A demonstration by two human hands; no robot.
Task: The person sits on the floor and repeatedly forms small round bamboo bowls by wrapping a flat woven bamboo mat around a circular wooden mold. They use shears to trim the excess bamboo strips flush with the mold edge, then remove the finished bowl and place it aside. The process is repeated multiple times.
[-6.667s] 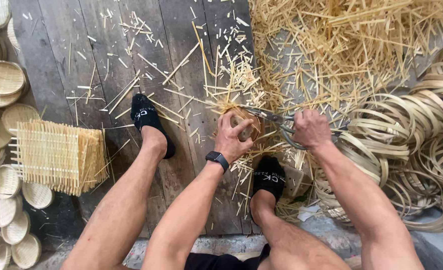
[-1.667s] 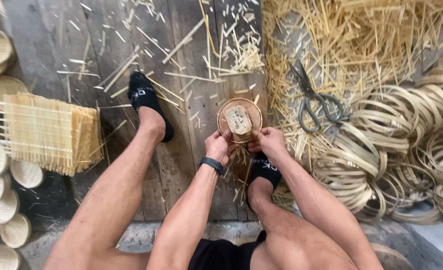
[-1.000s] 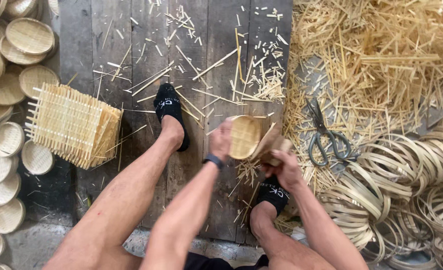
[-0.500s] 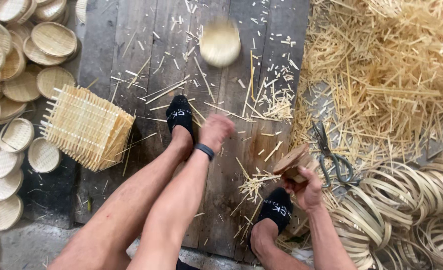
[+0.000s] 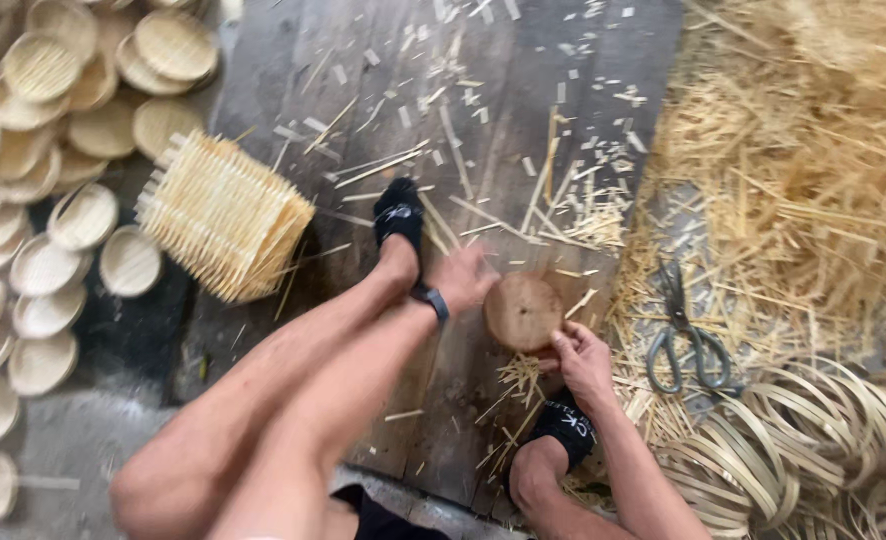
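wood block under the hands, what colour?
Reddish brown, a round wood block, with the right hand at its edge; head view.

Soft daylight (motion-blurred throughout)

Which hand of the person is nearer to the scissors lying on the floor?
The right hand. It grips the lower edge of the round wooden block, just left of the scissors. The left hand is on the block's far side, farther away.
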